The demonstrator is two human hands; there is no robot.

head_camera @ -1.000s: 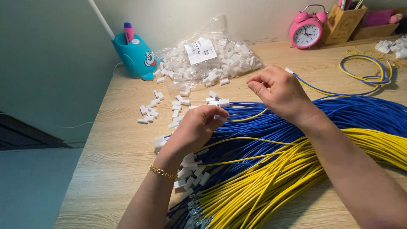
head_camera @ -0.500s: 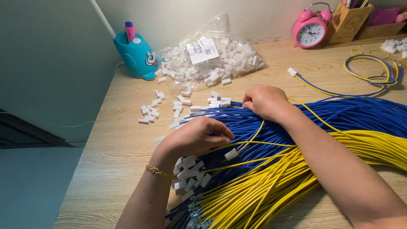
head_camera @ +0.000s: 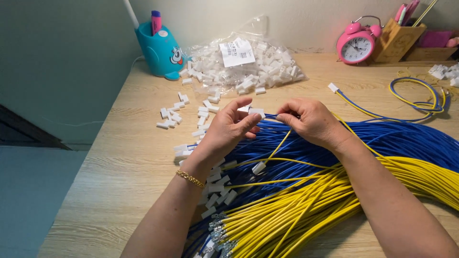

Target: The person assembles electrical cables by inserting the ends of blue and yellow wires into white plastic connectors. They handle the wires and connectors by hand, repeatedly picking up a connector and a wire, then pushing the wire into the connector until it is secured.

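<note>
While your left hand [head_camera: 229, 128] pinches a white connector [head_camera: 256, 112] above the desk [head_camera: 119, 157], your right hand [head_camera: 311, 122] grips a blue wire [head_camera: 273, 116] lying sideways, touching the connector's right end.

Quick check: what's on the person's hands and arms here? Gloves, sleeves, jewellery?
Both hands are bare, no gloves. The left hand has a thin gold chain bracelet at the wrist; no rings show on it. The right hand shows no ring, watch or bracelet. Both forearms are uncovered as far as the frame reaches, so no sleeves are in view. Nails look short and unpainted.
</note>
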